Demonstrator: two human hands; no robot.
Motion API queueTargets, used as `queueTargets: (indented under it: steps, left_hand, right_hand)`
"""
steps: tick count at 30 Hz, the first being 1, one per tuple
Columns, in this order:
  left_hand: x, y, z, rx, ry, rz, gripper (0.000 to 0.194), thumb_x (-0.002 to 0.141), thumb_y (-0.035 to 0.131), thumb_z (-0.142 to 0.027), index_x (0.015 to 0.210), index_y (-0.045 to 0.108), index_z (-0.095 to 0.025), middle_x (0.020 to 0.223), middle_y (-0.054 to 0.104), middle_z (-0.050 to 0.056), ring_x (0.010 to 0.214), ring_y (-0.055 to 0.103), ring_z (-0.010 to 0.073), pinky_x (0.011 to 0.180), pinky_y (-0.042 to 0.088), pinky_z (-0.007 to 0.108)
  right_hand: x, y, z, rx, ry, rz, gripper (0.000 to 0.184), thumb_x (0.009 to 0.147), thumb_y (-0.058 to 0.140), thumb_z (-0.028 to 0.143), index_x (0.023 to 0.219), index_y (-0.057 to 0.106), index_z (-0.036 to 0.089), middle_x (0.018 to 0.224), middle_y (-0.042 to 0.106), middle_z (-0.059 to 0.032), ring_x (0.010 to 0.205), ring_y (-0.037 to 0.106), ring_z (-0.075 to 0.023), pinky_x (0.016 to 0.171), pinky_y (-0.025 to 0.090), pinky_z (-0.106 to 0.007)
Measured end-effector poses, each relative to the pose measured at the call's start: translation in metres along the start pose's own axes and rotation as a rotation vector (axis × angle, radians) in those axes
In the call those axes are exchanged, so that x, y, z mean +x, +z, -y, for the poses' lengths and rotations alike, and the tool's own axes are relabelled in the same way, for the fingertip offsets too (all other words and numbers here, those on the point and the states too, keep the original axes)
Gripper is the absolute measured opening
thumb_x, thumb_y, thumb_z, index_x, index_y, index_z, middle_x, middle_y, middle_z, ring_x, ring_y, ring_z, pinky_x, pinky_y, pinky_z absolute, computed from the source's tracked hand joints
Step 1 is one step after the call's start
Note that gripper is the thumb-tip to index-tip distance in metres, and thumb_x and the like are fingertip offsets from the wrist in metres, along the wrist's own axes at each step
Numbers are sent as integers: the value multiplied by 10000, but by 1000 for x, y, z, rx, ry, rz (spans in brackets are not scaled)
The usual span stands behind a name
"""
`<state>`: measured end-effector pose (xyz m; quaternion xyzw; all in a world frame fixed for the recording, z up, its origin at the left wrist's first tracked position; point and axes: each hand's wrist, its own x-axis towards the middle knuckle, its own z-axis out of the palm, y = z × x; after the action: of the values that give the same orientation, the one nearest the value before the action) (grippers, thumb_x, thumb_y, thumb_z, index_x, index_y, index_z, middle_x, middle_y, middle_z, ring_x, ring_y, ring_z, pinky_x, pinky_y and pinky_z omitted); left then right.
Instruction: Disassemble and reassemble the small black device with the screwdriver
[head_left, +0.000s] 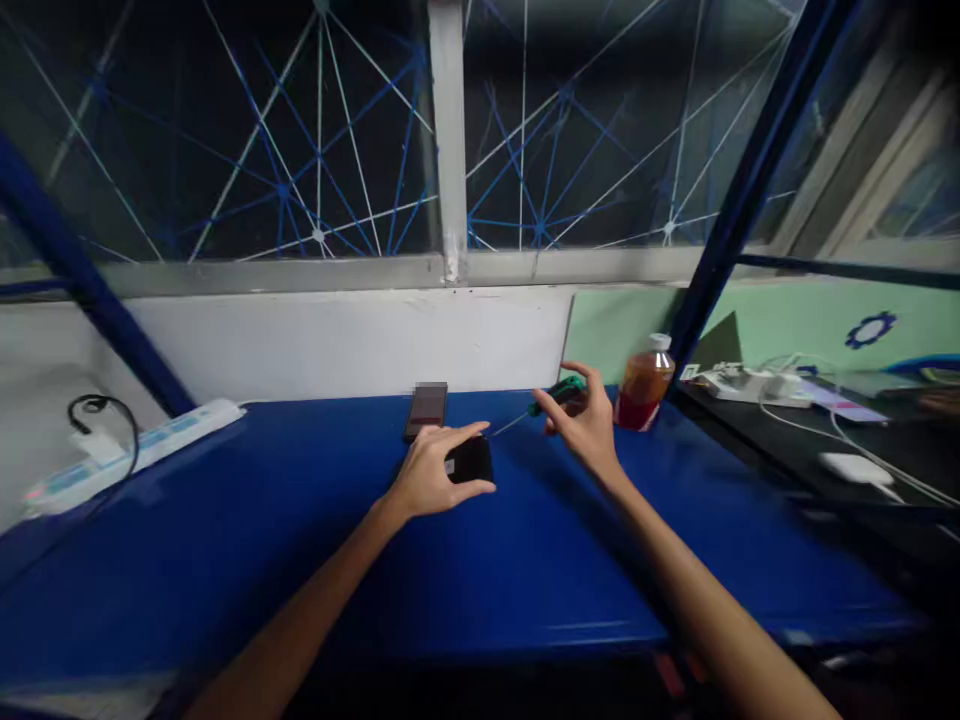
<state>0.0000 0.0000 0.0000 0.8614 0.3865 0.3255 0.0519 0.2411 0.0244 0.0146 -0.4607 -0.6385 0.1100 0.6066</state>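
A blue table (315, 560) holds the work. The left hand (431, 475) pinches a small black device (471, 460) flat; the right hand (589, 420) grips a green-handled screwdriver (551, 398), tip aimed at it. Seating the tip likely comes next. Behind: power strip (127, 455), dark rectangular block (426, 410), orange bottle (643, 385) near the elbow.

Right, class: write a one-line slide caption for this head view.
Left hand steadies a small black rectangular device on the blue table; right hand holds a green-handled screwdriver.
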Motion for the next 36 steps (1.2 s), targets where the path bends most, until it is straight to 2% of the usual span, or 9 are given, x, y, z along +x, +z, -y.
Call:
queueTargets:
  steps: [4,9,19,27,32,36]
  left_hand:
    - [-4,9,2,37,3,91,767,707,763,-514,1377,453,-305,1214,660,50,1065,601,285,941,385,427]
    - [-7,18,4,120,37,164,755,724,740,-516,1387,447,-304,1169,676,88,1049,605,304,941,356,485]
    - [-8,19,4,156,80,179,727,753,717,-491,1388,441,-270,1232,647,100,1103,588,303,961,323,496]
    - [-7,16,0,124,41,173,688,788,634,-612,1371,467,-286,1226,649,97,1107,588,303,973,333,513]
    - [-4,17,-2,63,12,99,494,840,624,-534,1256,575,-272,1198,665,73,1102,591,278,943,384,474]
    - [-2,21,-3,37,2,16,289,884,612,-413,1126,651,-259,1130,689,53,1065,603,255,904,419,446]
  right_hand:
    - [9,-10,-11,-212,-84,-145,414,830,619,422,1159,535,186,585,541,43,482,560,-147,501,449,-257]
    - [10,-9,-23,-320,-166,-90,355,818,623,418,1080,581,182,585,536,32,490,532,-141,510,429,-261]
    - [2,1,-14,-254,-165,25,341,823,614,434,1068,574,200,587,566,34,488,539,-134,504,418,-245]
    - [1,1,-15,-222,-164,31,330,824,625,416,1068,566,201,580,586,35,485,562,-142,513,433,-248]
    - [2,-2,-7,-173,-96,-14,310,814,643,404,1045,570,211,568,573,42,476,575,-145,505,448,-255]
    - [1,-1,-6,-5,14,-21,315,811,655,412,1047,559,226,547,556,60,424,570,-139,476,464,-260]
